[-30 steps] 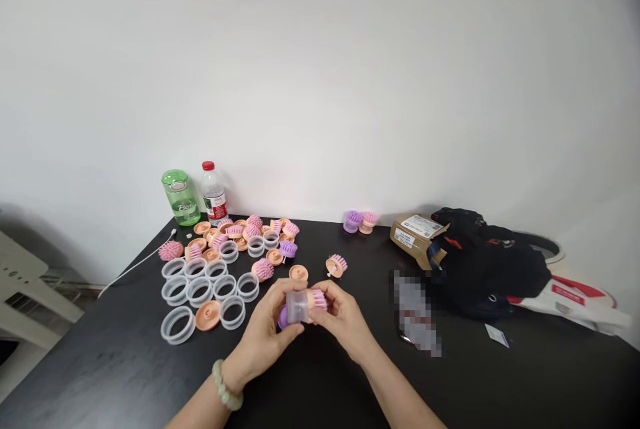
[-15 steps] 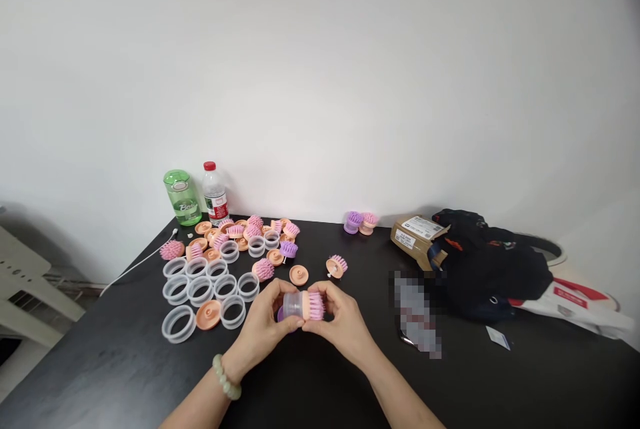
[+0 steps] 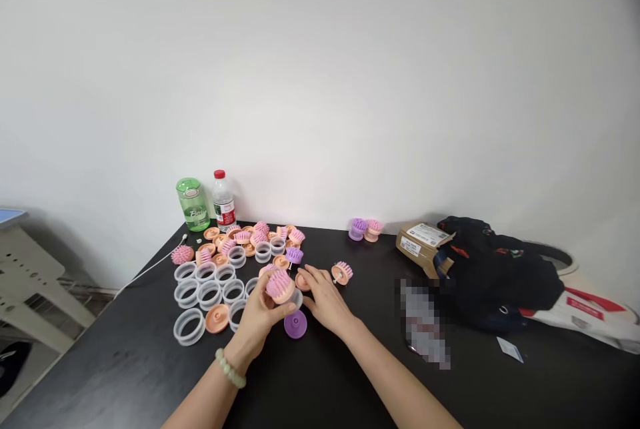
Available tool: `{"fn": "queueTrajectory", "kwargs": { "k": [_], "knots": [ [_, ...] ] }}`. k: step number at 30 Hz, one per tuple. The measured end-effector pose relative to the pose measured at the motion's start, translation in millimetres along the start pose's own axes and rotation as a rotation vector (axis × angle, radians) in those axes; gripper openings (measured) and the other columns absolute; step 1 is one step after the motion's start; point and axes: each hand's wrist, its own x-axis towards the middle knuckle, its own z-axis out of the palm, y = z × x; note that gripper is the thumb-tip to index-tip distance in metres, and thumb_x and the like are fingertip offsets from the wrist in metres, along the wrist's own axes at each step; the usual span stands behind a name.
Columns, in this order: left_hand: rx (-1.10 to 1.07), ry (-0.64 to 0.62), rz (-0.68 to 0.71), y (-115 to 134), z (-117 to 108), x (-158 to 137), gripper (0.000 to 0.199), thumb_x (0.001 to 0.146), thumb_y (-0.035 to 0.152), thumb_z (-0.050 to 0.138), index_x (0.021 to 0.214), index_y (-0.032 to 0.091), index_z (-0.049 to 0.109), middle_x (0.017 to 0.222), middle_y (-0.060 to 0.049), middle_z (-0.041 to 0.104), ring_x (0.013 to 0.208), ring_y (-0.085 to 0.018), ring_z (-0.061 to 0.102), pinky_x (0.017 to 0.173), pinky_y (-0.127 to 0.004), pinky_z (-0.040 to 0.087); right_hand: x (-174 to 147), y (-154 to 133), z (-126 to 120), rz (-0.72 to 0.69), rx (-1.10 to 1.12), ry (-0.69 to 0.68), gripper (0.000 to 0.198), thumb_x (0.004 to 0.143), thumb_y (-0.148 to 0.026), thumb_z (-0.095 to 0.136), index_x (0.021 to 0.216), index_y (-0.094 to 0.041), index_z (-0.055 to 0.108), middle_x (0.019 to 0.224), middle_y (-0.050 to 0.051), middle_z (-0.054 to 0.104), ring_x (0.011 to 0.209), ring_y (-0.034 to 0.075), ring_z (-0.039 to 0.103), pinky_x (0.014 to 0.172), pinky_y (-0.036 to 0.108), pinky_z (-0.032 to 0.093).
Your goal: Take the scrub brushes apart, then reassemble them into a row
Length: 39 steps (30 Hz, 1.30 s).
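Observation:
My left hand is closed around a pink scalp brush head with a peach base, its bristles turned up. A clear plastic ring is held with it, partly hidden by my fingers. My right hand reaches to a peach disc cap on the table, fingers stretched over its edge and thumb apart. Whether the fingers press on the cap is hard to see. Just below the hands a purple disc cap lies on the table, a small post at its centre.
Clear rings, peach caps and pink brush heads cover the left side. Behind stand a green bottle and a water bottle. Two finished-looking brushes sit near the wall; a cardboard box and dark bag lie right.
The purple cap has come away from the ring and lies on the table. My right hand has left the brush head and moved to the peach cap. My left hand has tilted the brush upward.

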Motion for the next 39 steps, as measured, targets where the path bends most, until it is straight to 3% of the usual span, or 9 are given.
{"fn": "queueTrajectory", "kwargs": {
  "k": [6, 11, 16, 19, 22, 26, 30, 34, 39],
  "knots": [
    [0.199, 0.033, 0.125, -2, -4, 4, 0.056, 0.058, 0.018, 0.088, 0.105, 0.02, 0.059, 0.101, -0.002, 0.064, 0.093, -0.019, 0.061, 0.082, -0.029, 0.048, 8, 2, 3, -0.001, 0.078, -0.01, 0.048, 0.069, 0.0, 0.063, 0.112, -0.022, 0.072, 0.104, 0.012, 0.066, 0.107, 0.033, 0.056, 0.1, 0.055, 0.044],
    [0.144, 0.09, 0.1, -1, -1, 2, 0.056, 0.056, 0.02, 0.09, 0.103, 0.02, 0.059, 0.093, 0.001, 0.061, 0.082, -0.015, 0.057, 0.072, -0.024, 0.047, -10, 4, -13, 0.046, 0.347, 0.023, 0.037, 0.076, -0.022, 0.069, 0.112, -0.025, 0.064, 0.098, 0.004, 0.065, 0.089, 0.023, 0.066, 0.08, 0.041, 0.057],
    [-0.059, 0.026, -0.005, -3, 6, -4, 0.058, 0.054, 0.019, 0.092, 0.101, 0.021, 0.057, 0.086, 0.003, 0.062, 0.076, -0.012, 0.057, 0.068, -0.022, 0.045, -31, -13, -21, 0.068, 0.667, 0.18, 0.034, 0.081, -0.043, 0.071, 0.104, -0.026, 0.053, 0.107, 0.005, 0.066, 0.106, 0.027, 0.068, 0.091, 0.043, 0.054],
    [-0.125, -0.065, -0.056, -5, 11, -9, 0.055, 0.056, 0.019, 0.092, 0.099, 0.021, 0.057, 0.082, 0.003, 0.062, 0.072, -0.011, 0.056, 0.066, -0.021, 0.044, -38, -27, -13, 0.065, 0.966, 0.273, 0.044, 0.069, -0.04, 0.085, 0.097, -0.027, 0.055, 0.107, 0.004, 0.066, 0.109, 0.03, 0.068, 0.092, 0.042, 0.054],
    [-0.148, -0.143, -0.086, -6, 16, -13, 0.049, 0.059, 0.023, 0.091, 0.094, 0.019, 0.057, 0.082, 0.002, 0.062, 0.07, -0.01, 0.054, 0.063, -0.021, 0.042, -42, -37, -4, 0.029, 1.091, 0.321, 0.046, 0.065, -0.036, 0.089, 0.095, -0.028, 0.056, 0.107, 0.002, 0.067, 0.113, 0.03, 0.066, 0.09, 0.041, 0.054],
    [-0.168, -0.157, -0.117, -5, 18, -15, 0.045, 0.061, 0.026, 0.09, 0.091, 0.019, 0.057, 0.082, 0.001, 0.061, 0.069, -0.01, 0.053, 0.063, -0.021, 0.042, -46, -39, 0, -0.002, 1.005, 0.298, 0.047, 0.073, -0.038, 0.084, 0.111, -0.031, 0.058, 0.115, 0.005, 0.068, 0.118, 0.029, 0.062, 0.095, 0.043, 0.052],
    [-0.159, -0.156, -0.118, -2, 18, -16, 0.043, 0.061, 0.026, 0.09, 0.088, 0.018, 0.057, 0.079, 0.001, 0.06, 0.069, -0.01, 0.053, 0.063, -0.022, 0.041, -48, -34, -7, -0.011, 0.795, 0.177, 0.045, 0.08, -0.04, 0.078, 0.12, -0.027, 0.062, 0.122, 0.01, 0.066, 0.112, 0.028, 0.064, 0.098, 0.044, 0.05],
    [-0.112, -0.171, -0.088, 0, 17, -17, 0.045, 0.06, 0.029, 0.091, 0.088, 0.018, 0.058, 0.079, 0.001, 0.06, 0.07, -0.011, 0.051, 0.063, -0.022, 0.039, -47, -31, -18, -0.08, 0.67, 0.129, 0.051, 0.078, -0.039, 0.079, 0.124, -0.027, 0.061, 0.114, 0.009, 0.068, 0.106, 0.027, 0.066, 0.096, 0.043, 0.051],
    [0.002, -0.151, -0.028, -2, 16, -17, 0.048, 0.058, 0.028, 0.091, 0.091, 0.019, 0.058, 0.081, 0.002, 0.06, 0.07, -0.011, 0.05, 0.062, -0.022, 0.039, -46, -33, -26, -0.149, 0.527, 0.184, 0.052, 0.072, -0.036, 0.085, 0.12, -0.029, 0.066, 0.12, 0.008, 0.065, 0.115, 0.03, 0.061, 0.099, 0.045, 0.05]
  ]
}}
